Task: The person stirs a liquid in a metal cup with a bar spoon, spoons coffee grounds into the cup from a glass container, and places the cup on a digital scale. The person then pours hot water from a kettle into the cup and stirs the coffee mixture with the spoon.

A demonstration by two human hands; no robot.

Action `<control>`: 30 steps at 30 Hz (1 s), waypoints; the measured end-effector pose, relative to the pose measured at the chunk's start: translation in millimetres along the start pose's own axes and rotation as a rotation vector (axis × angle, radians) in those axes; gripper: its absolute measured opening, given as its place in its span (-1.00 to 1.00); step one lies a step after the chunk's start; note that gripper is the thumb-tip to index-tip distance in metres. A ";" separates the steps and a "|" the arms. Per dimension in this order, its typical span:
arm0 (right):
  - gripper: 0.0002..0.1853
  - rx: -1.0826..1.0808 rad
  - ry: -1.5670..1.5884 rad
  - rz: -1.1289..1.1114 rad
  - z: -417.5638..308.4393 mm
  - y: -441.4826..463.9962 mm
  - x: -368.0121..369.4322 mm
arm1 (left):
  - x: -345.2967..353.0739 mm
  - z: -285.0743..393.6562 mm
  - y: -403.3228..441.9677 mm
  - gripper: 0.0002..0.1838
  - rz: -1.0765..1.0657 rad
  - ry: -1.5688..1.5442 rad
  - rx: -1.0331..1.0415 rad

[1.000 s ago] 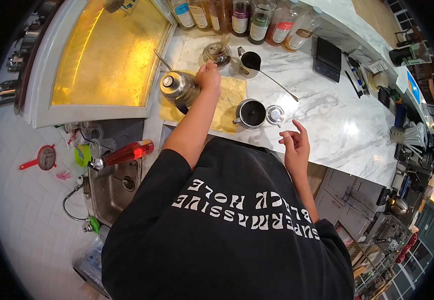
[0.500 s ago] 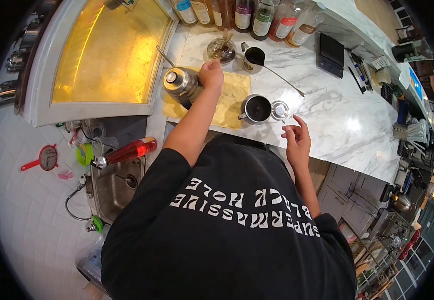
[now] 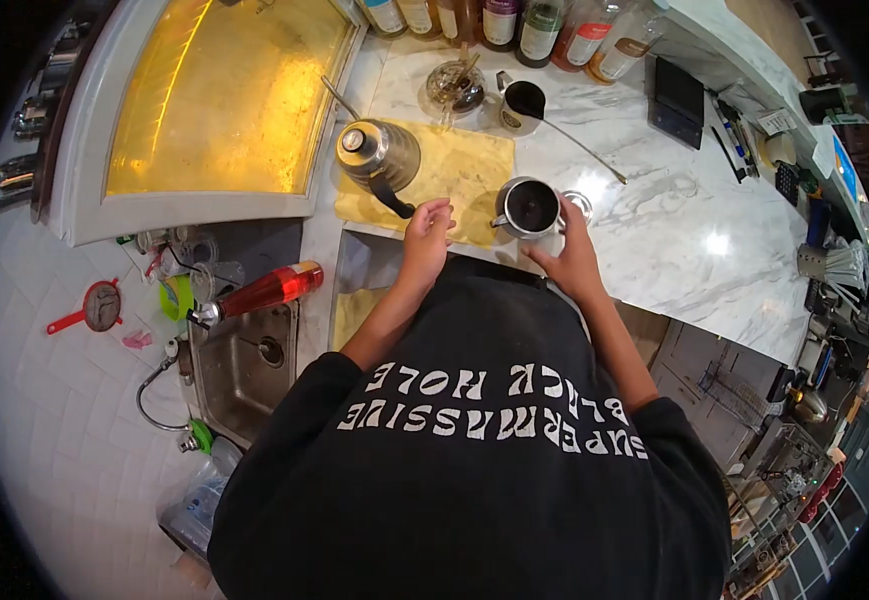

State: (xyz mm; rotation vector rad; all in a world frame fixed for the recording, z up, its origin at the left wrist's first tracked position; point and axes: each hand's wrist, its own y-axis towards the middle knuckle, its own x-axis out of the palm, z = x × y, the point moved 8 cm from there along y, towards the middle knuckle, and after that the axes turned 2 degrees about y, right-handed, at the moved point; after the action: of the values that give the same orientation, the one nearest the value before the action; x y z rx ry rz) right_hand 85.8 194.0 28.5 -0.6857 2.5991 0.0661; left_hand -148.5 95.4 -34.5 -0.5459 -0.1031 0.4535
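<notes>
We work from a single head-worn view, set above the wearer and facing forward and steeply down. The wide-angle lens bowes straight edges and darkens the corners. Nearest to the lens, the black shirt (image 3: 475, 480) fills the lower middle, its lettering upside down to us. Slightly farther off, we look down on the left hand (image 3: 430, 235), the right hand (image 3: 570, 255) and the marble-patterned countertop (image 3: 645, 270). The upper border crops the bottles (image 3: 540, 38); the steel sink (image 3: 240, 375) lies toward the left margin.
</notes>
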 end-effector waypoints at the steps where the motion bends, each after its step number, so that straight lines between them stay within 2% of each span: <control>1: 0.03 -0.050 -0.037 0.015 -1.3 4.0 3.3 | -6.0 -6.0 -4.6 -0.62 0.010 -0.004 -0.010; 4: 0.10 -0.181 -0.093 0.062 -3.2 17.3 11.7 | -20.2 -17.6 -12.0 -0.64 0.015 -0.023 -0.048; 7: 0.14 -0.101 -0.021 0.058 6.4 24.7 19.6 | -30.9 -18.1 -17.6 -0.65 0.069 -0.039 -0.046; 11: 0.18 -0.127 -0.058 0.060 14.0 27.1 21.4 | -35.1 -18.2 -21.4 -0.67 0.070 0.019 -0.042; 14: 0.18 -0.032 0.035 0.066 16.5 28.5 19.2 | -38.2 -21.6 -22.2 -0.68 0.078 0.054 -0.017; 18: 0.16 -0.057 0.013 0.153 14.5 37.0 9.1 | -39.9 -20.9 -20.4 -0.70 0.083 0.041 0.051; 21: 0.14 -0.011 0.054 0.193 11.2 50.5 0.5 | -35.2 -9.4 -20.1 -0.73 0.102 0.005 0.084; 22: 0.10 0.024 -0.021 0.206 19.0 56.1 -1.4 | -33.5 -7.7 -18.7 -0.73 0.098 0.011 0.090; 29: 0.05 0.039 0.028 0.202 21.7 76.6 -9.1 | -21.7 -4.9 -7.5 -0.74 0.049 0.121 0.119; 30: 0.05 0.031 0.025 0.196 20.9 77.1 -9.0 | -20.8 -1.8 -5.8 -0.74 0.054 0.139 0.173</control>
State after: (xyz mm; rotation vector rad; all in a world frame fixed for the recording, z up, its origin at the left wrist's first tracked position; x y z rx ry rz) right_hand 64.4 268.8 8.5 -0.4216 2.6778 0.0787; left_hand -164.5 81.0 -32.5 -0.4092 0.0833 0.4705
